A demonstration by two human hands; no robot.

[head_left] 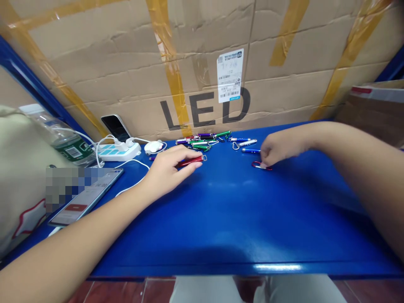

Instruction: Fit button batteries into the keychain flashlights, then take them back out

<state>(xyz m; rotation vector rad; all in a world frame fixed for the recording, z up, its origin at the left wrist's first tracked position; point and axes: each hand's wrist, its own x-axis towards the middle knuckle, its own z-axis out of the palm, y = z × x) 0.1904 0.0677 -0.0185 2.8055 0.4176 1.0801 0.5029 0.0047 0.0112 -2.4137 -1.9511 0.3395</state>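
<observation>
My left hand [168, 168] lies on the blue table [221, 219] with its fingers closed round a small red keychain torch [192, 160]. My right hand [279, 149] is curled, its fingertips pinching a red carabiner clip [261, 165] on the table. Between and behind the hands lies a heap of several small coloured torches [205, 141], green, purple, blue and silver, some with clips.
A large cardboard box [205, 63] marked LED stands against the table's back edge. At the left are a white power strip [118, 151] with cables, a leaning phone [116, 126], a flat phone [86, 195], a water bottle [63, 139] and a cloth bag [19, 176].
</observation>
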